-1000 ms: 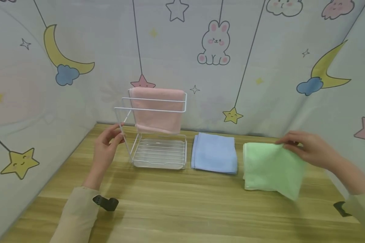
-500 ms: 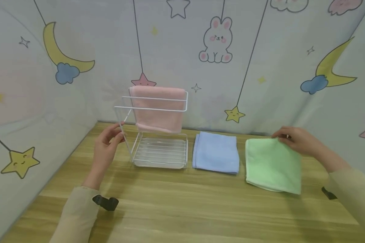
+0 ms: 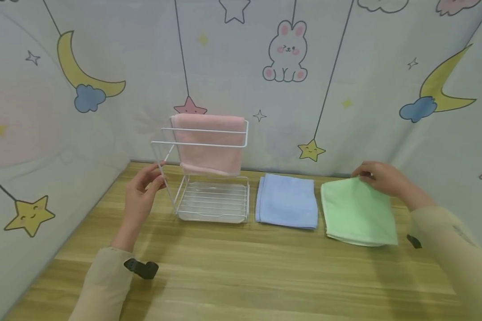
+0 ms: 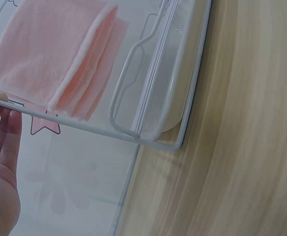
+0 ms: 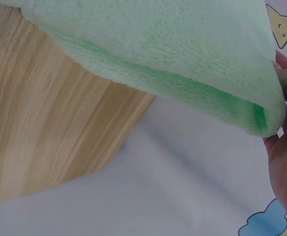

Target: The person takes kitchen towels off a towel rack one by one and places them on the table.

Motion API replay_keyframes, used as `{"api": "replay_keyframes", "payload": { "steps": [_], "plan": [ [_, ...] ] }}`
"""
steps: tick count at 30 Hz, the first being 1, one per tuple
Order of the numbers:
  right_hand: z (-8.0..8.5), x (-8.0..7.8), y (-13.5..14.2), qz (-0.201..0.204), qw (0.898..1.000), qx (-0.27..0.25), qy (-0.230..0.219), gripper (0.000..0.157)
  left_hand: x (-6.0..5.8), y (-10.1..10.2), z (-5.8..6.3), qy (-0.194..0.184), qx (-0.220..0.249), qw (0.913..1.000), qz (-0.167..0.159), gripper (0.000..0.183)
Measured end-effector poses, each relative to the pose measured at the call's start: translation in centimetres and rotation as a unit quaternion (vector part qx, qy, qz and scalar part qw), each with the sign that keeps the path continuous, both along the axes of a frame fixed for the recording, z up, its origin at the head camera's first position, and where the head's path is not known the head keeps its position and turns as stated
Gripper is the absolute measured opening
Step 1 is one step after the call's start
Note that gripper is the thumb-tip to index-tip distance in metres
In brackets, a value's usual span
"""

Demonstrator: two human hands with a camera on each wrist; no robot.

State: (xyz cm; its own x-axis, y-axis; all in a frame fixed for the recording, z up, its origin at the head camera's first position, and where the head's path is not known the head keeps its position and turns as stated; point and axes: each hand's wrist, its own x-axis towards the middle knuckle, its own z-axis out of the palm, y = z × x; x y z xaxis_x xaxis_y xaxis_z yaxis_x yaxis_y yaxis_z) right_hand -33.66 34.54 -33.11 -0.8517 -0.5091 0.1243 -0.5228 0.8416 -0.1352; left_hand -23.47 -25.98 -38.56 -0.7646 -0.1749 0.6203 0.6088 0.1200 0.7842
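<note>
My left hand [image 3: 141,189] grips the left upright of a white wire rack [image 3: 198,145], thumb and fingers around the thin bar. Over the rack's rear top rail hangs a folded pink towel [image 3: 210,151]. On the right, my right hand [image 3: 379,178] pinches the top edge of a folded green towel [image 3: 359,211]; in the right wrist view its fluffy layers droop from the fingers. Between rack and green towel, a folded blue towel [image 3: 288,201] lies flat on the table.
A clear tray [image 3: 213,203] sits under the wires at the rack's base. The wooden table [image 3: 241,272] meets a patterned cloth backdrop [image 3: 233,62] close behind the rack and towels. More cloth rises along the left and right sides.
My right hand has moved left and away from me, drawing the green towel along, and the towel's loose right corner has swung in. The left hand stays on the rack.
</note>
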Motion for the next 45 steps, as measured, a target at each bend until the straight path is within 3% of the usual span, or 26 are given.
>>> {"api": "replay_keyframes", "payload": {
  "steps": [12,16,23,34,45],
  "plan": [
    [-0.9,-2.3,-0.5,-0.013,1.0,0.005,0.007,0.019,-0.1,-0.1,-0.1,0.008,0.011,0.9999,-0.006,0.032],
    [-1.9,-2.6,-0.1,-0.016,1.0,0.004,0.006,0.018,-0.1,-0.1,-0.1,0.015,0.02,0.9996,-0.016,0.031],
    [-4.2,-2.8,1.6,-0.003,0.999,0.004,0.041,0.015,-0.3,0.1,0.1,0.005,0.015,0.9997,-0.017,0.032],
    [-6.1,-3.3,1.8,-0.023,1.0,-0.011,0.004,0.019,0.0,-0.1,0.1,-0.002,0.015,0.9999,-0.006,0.031],
    [-6.7,-2.2,1.9,-0.05,0.996,-0.015,-0.069,0.033,-0.1,0.1,-0.1,-0.005,0.027,0.9996,-0.008,0.032]
  ]
}}
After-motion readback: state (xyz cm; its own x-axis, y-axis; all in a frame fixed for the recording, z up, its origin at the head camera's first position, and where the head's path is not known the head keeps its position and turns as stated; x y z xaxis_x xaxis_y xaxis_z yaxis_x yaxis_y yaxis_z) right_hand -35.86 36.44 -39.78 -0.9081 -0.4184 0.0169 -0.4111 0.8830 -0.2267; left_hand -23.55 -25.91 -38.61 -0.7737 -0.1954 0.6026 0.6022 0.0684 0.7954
